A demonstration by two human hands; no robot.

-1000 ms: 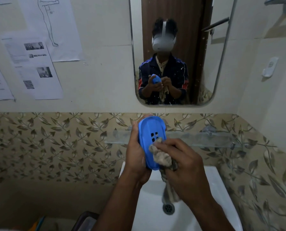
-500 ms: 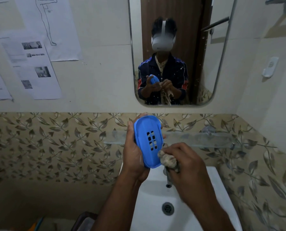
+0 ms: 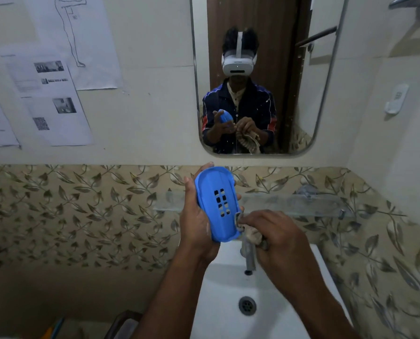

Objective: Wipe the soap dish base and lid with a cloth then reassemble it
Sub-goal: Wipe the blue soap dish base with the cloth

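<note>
A blue oval soap dish part (image 3: 216,204) with a block of drain slots in its middle stands almost upright above the sink, its hollow side facing me. My left hand (image 3: 195,218) grips it from the left and behind, fingertips showing over its top and right edge. My right hand (image 3: 275,236) holds a bunched brownish cloth (image 3: 251,234) pressed against the part's lower right rim. Most of the cloth is hidden under my right hand. The other half of the soap dish is not in view.
A white sink (image 3: 223,289) with a drain (image 3: 247,305) and a grey tap (image 3: 249,255) lies below my hands. A glass shelf (image 3: 289,204) runs along the leaf-patterned tiles. A mirror (image 3: 260,45) reflects the person. Papers (image 3: 47,94) hang on the left wall.
The cloth has slid from the slotted middle down to the lower right rim. My left hand has turned the part so its hollow side faces me more fully.
</note>
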